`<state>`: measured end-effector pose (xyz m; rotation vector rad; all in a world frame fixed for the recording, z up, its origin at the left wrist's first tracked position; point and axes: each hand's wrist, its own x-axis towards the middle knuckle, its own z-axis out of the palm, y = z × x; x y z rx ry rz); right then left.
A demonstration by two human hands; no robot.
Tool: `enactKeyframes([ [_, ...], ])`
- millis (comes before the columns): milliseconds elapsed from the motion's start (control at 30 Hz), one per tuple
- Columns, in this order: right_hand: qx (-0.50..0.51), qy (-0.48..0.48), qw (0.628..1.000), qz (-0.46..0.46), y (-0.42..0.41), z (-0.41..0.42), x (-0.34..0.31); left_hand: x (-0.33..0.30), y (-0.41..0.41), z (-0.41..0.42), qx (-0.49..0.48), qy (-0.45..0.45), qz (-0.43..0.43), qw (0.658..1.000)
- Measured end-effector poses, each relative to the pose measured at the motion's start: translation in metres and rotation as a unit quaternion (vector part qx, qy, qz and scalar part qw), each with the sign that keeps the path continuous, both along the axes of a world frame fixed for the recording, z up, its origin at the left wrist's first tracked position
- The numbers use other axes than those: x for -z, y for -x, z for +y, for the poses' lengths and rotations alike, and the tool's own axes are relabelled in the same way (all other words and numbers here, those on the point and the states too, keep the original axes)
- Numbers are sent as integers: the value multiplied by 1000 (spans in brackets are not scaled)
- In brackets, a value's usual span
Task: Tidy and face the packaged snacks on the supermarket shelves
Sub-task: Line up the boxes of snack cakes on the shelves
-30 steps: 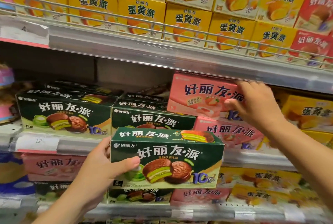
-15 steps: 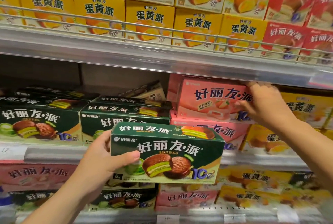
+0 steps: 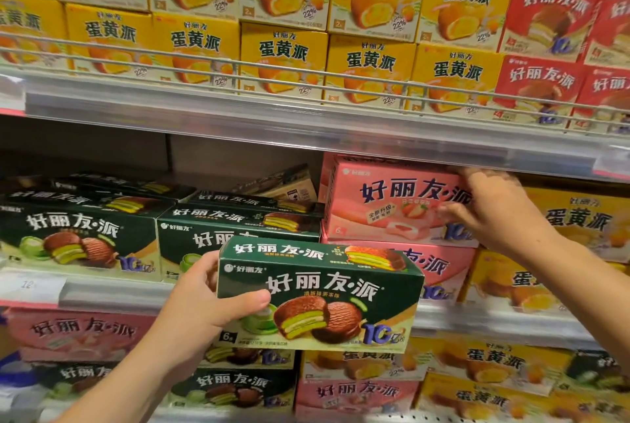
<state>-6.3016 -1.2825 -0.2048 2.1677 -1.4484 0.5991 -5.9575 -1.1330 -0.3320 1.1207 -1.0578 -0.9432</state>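
Left hand (image 3: 204, 306) gripped a green box (image 3: 320, 296) reading 好丽友·派, "6" and "10亿", held off the middle shelf (image 3: 102, 293). Right hand (image 3: 494, 208) clasped the top pink box (image 3: 392, 201), same 好丽友·派 lettering, stacked on that shelf. Yellow boxes (image 3: 283, 47) above read 蛋黄派.

Both forearms are bare from the frame edge to the wrist, with no sleeves showing. The left hand (image 3: 201, 306) and right hand (image 3: 494, 208) wear nothing; the thumbnail on the left hand is short and unpainted.
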Motion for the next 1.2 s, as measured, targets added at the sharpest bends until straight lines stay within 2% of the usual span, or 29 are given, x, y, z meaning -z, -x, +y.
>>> enactKeyframes([
  [267, 26, -16, 999, 24, 0, 6, -2, -4, 4, 0, 2, 6, -3, 1000],
  [333, 11, -3, 1000, 7, -2, 17, 1, -5, 5, -1, 3, 12, -7, 1000],
  [433, -118, 23, 989, -87, -15, 53, 22, -7, 7, 0, -2, 21, -27, 999],
  [500, -225, 3, 972, -71, -35, 78, 36, -8, 6, 2, 0, 22, -42, 999],
  [567, -286, -37, 957, -6, -57, 93, 43, -10, 2, 7, 0, 25, -53, 998],
  [633, -279, -78, 955, 62, -78, 100, 40, -16, -9, 15, 4, 37, -58, 998],
  [733, -263, -112, 954, 94, -104, 104, 26, -34, -38, 28, -2, 69, -65, 996],
  [833, -292, -62, 951, 82, -135, 108, 8, -50, -74, 31, -25, 110, -99, 989],
  [1000, -313, 11, 948, 52, -193, 105, -18, -59, -135, 25, -82, 171, -63, 980],
  [1100, -298, 48, 951, 62, -217, 95, -20, -59, -163, 18, -73, 163, -139, 974],
  [1200, -241, 28, 967, 70, -232, 86, -16, -62, -178, -2, -60, 153, -204, 965],
])
